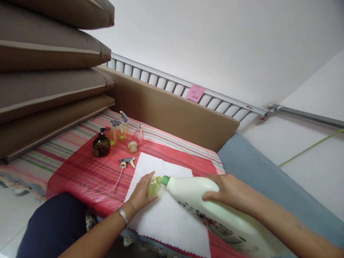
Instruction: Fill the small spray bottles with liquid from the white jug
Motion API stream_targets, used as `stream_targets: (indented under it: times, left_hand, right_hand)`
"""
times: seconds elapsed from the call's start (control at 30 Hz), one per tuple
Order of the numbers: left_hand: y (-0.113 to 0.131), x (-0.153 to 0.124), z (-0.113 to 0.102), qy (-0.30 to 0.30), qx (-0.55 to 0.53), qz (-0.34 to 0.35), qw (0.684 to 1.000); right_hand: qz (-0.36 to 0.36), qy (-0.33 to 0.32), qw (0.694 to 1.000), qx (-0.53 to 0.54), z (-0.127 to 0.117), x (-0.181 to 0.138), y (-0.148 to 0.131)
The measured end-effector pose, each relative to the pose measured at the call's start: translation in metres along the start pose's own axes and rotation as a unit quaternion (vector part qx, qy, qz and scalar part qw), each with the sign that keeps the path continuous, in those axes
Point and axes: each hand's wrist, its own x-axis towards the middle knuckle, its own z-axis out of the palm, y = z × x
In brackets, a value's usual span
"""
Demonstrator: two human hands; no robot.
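Note:
My right hand (228, 190) grips the shoulder of a large white jug (193, 193) with a green neck, tipped over so its mouth meets a small yellow-green bottle (155, 185). My left hand (141, 193), a metal bangle at the wrist, wraps around that small bottle and steadies it on a white cloth (166, 218). The cloth lies on a red striped plastic-covered surface (86, 175). A loose trigger sprayer head with its tube (126, 163) rests just left of the cloth.
Behind the cloth stand a dark amber pump bottle (101, 144), two small spray bottles (118, 130), a clear bottle (138, 136) and a beige cap (132, 146). Stacked brown cushions (48, 82) rise at left. A cardboard panel (172, 111) and railing line the wall.

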Motion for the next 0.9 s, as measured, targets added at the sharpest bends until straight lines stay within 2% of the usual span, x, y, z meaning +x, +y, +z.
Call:
stream_targets:
  times: [0.9]
  left_hand:
    - [0.0001,-0.0008,-0.0008,0.0,0.008,0.002,1.0]
  right_hand:
    - [-0.01,-0.002,1.0,0.01,-0.0022,-0.0019,-0.0035]
